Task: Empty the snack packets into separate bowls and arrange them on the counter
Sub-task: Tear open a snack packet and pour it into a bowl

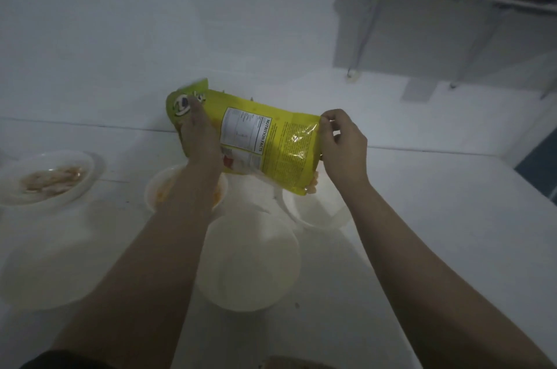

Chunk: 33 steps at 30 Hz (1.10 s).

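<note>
A yellow-green snack packet [271, 142] hangs sideways above the white counter [422, 233], its nutrition label facing me. My left hand [199, 133] grips its closed left end and my right hand [343, 145] pinches its right end. Pale snack pieces [312, 186] show at the packet's lower right corner, right over a white bowl [313, 212]. A larger white bowl [250, 260] stands in front, nothing visible in it. Under my left forearm sits a bowl with orange snacks [156, 187]. At the far left a bowl [75, 187] holds pale snacks.
Another white bowl [39, 275] stands at the near left. A white wall rises behind the counter. A metal rack [452, 37] stands at the back right. The counter's right edge [536, 187] drops off beside a blue surface.
</note>
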Tool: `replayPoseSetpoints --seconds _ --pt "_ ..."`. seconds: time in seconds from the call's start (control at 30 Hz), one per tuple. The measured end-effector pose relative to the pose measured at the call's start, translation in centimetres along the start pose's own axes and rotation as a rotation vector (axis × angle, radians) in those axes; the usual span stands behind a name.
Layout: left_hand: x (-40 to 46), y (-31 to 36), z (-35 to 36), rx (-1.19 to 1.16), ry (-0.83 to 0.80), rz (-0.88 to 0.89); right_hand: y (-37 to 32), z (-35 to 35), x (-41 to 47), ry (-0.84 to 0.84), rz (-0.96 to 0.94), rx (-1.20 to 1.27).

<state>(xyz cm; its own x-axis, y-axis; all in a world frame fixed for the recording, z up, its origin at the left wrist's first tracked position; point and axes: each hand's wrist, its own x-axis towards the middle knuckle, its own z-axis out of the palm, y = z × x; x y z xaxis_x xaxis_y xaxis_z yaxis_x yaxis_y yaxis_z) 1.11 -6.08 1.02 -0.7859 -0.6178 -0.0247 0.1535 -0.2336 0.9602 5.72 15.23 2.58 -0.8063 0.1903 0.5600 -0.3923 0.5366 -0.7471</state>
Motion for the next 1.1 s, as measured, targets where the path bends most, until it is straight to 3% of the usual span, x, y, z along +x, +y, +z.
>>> replayPoseSetpoints --seconds 0.27,0.57,1.1 --pt "-2.9 -2.0 3.5 0.037 -0.062 0.182 4.5 -4.4 0.5 -0.108 0.136 -0.040" --pt "-4.5 -1.5 4.4 0.288 -0.088 0.352 7.3 -5.3 -0.4 -0.223 0.142 -0.201" --pt "-4.1 -1.4 4.0 0.235 -0.122 0.391 6.1 -5.3 0.3 -0.262 0.110 -0.292"
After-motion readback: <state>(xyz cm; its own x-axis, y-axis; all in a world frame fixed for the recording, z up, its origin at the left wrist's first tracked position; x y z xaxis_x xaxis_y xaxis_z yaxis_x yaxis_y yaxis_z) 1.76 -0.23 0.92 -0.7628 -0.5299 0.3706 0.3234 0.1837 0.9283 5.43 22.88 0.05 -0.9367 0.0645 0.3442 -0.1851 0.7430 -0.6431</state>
